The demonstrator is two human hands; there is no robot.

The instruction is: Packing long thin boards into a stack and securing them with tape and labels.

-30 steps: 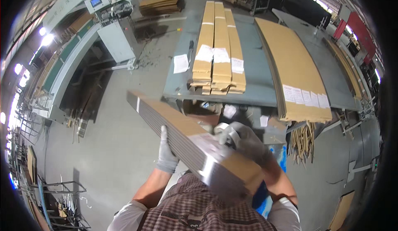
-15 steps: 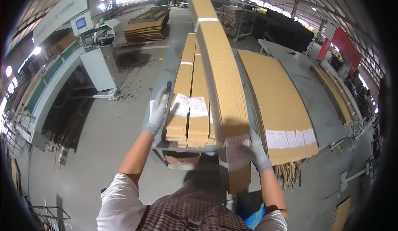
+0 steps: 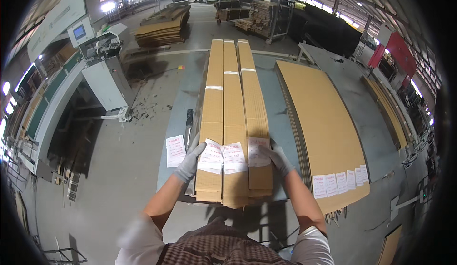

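Note:
Three long, narrow cardboard bundles [image 3: 234, 122] lie side by side on the grey-blue table [image 3: 281, 108], bound with white straps and bearing white labels. My gloved left hand [image 3: 189, 160] grips the left bundle [image 3: 212, 117] along its outer side, thumb on top by the label [image 3: 211, 156]. On the far side of the row, my gloved right hand [image 3: 278, 158] is closed on the right bundle [image 3: 254, 105], fingertips over its label. Its lower fingers are hidden. A black-handled knife [image 3: 189, 121] lies beside the left hand, next to a loose white label [image 3: 175, 151].
To the right stands a stack of wide cardboard sheets [image 3: 323, 122] with a row of labels near its front edge. A grey machine with a screen [image 3: 102, 60] is at the left. Farther off are another cardboard stack [image 3: 162, 27] and a loaded rack [image 3: 269, 20].
The raised bundle has come down onto the table at the right of the other two. My left hand has moved nearer and now grips the left bundle; the right hand has shifted forward slightly.

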